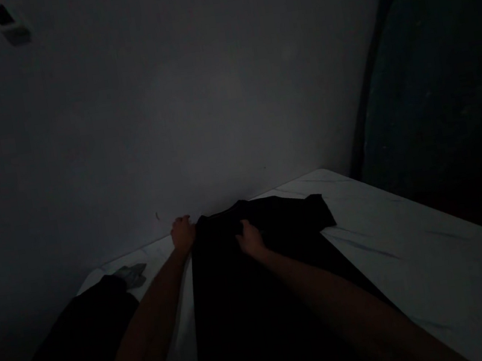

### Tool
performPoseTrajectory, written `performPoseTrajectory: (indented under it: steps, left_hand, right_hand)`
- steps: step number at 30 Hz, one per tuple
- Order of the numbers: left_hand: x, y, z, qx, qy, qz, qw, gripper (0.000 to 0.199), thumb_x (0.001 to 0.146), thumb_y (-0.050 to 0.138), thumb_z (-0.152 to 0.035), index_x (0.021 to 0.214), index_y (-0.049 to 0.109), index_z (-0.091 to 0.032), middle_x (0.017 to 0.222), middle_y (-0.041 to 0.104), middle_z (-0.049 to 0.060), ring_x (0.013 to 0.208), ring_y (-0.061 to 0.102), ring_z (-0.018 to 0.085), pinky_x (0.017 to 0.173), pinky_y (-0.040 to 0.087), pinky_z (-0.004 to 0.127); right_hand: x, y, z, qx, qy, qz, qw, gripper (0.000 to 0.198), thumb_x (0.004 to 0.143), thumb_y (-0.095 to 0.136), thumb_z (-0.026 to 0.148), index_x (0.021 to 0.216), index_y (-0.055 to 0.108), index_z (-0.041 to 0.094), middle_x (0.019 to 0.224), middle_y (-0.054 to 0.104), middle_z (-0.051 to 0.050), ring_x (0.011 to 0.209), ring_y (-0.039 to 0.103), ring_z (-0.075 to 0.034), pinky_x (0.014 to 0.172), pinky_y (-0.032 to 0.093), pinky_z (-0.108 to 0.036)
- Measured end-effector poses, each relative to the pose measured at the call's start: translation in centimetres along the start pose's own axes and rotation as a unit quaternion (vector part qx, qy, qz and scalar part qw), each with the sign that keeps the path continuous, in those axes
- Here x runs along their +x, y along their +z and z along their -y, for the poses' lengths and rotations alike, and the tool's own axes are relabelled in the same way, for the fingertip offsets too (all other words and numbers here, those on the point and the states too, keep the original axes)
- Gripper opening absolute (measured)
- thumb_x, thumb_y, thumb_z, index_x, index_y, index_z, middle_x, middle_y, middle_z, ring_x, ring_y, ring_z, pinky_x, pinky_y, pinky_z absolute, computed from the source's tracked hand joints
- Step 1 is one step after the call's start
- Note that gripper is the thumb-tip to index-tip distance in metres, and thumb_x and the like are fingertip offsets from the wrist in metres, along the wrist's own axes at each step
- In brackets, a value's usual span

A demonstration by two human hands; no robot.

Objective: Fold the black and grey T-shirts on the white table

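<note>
A black T-shirt (242, 302) lies spread out with its collar toward the wall and one short sleeve (319, 211) out to the right. Its left sleeve does not show. At the left shoulder edge, my left hand (183, 233) has its fingers curled on the fabric. My right hand (251, 240) rests on the upper chest below the collar, thumb and fingers closed on the cloth. Dim light hides the folds and the exact fingertip contact.
The shirt lies on a white, marble-patterned table (418, 262) against a grey wall (210, 100). Left of my left arm is a dark heap of cloth (85, 327) with a small greyish, crumpled piece (133, 275) beside it. A dark greenish surface (442, 63) stands at the right.
</note>
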State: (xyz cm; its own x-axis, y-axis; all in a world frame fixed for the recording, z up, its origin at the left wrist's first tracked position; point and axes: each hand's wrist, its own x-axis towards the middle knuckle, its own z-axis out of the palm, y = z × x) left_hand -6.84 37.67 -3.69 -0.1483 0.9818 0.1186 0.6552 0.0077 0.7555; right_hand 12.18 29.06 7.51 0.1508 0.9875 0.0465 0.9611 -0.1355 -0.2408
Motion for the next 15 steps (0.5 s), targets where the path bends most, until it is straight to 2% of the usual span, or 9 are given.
performPoseTrajectory:
  steps: [3,6,9,10,12,14,15]
  left_hand:
    - [-2.9,-0.3,-1.9,0.007,0.091,0.026,0.995,0.054,0.090,0.028,-0.035,0.139,0.046,-0.025,0.145,0.045,0.005,0.139,0.042,0.018,0.129,0.038,0.038]
    - [-5.3,-0.5,-3.2,0.018,0.158,0.081,0.984,0.051,0.089,0.032,-0.038,0.135,0.050,-0.028,0.145,0.046,0.000,0.141,0.040,0.014,0.132,0.034,0.034]
    - [-6.4,-0.7,-4.3,0.029,0.175,0.120,0.977,0.053,0.088,0.036,-0.049,0.134,0.051,-0.027,0.141,0.049,0.003,0.138,0.043,0.016,0.127,0.037,0.036]
    - [-6.5,-0.8,-4.7,0.033,0.175,0.133,0.975,0.056,0.086,0.038,-0.054,0.130,0.053,-0.024,0.137,0.052,0.005,0.134,0.046,0.016,0.124,0.040,0.036]
    - [-6.7,-0.9,-5.4,0.045,0.171,0.170,0.970,0.064,0.079,0.044,-0.067,0.118,0.061,-0.019,0.124,0.060,0.008,0.117,0.055,0.016,0.112,0.047,0.032]
    - [-7.0,-1.0,-6.1,0.061,0.165,0.214,0.961,0.072,0.068,0.054,-0.076,0.105,0.066,-0.016,0.109,0.066,0.010,0.099,0.060,0.014,0.099,0.051,0.028]
    - [-7.3,-1.0,-6.4,0.070,0.162,0.232,0.957,0.074,0.063,0.058,-0.078,0.102,0.067,-0.016,0.105,0.067,0.010,0.094,0.061,0.013,0.095,0.051,0.026]
  right_hand:
    - [-0.6,-2.1,-0.5,-0.025,-0.032,0.010,0.999,0.056,0.090,0.056,0.017,0.144,0.044,0.008,0.129,0.059,-0.012,0.121,0.057,-0.021,0.105,0.042,-0.030]
    - [-4.5,-4.5,-0.7,-0.040,-0.080,0.072,0.993,0.046,0.092,0.055,0.022,0.137,0.054,0.011,0.117,0.065,-0.009,0.105,0.061,-0.016,0.092,0.044,-0.026]
    - [-12.7,-6.5,-1.1,-0.006,-0.135,0.187,0.973,0.032,0.091,0.056,0.026,0.120,0.066,0.015,0.102,0.068,-0.005,0.087,0.062,-0.009,0.076,0.042,-0.020]
    - [-16.2,-7.0,-1.5,0.021,-0.126,0.234,0.964,0.029,0.091,0.056,0.026,0.115,0.068,0.017,0.097,0.069,-0.003,0.082,0.061,-0.007,0.071,0.041,-0.018]
    - [-23.8,-7.2,-2.7,0.085,-0.087,0.351,0.929,0.034,0.093,0.051,0.037,0.119,0.068,0.024,0.102,0.069,-0.003,0.085,0.064,-0.008,0.070,0.045,-0.018]
    - [-30.6,-6.2,-4.4,0.098,-0.044,0.398,0.911,0.042,0.088,0.058,0.049,0.125,0.065,0.032,0.111,0.068,-0.003,0.095,0.066,-0.012,0.071,0.049,-0.020]
    - [-33.4,-5.4,-5.3,0.089,-0.033,0.395,0.914,0.040,0.087,0.059,0.051,0.121,0.067,0.032,0.107,0.068,-0.004,0.095,0.066,-0.014,0.071,0.051,-0.021]
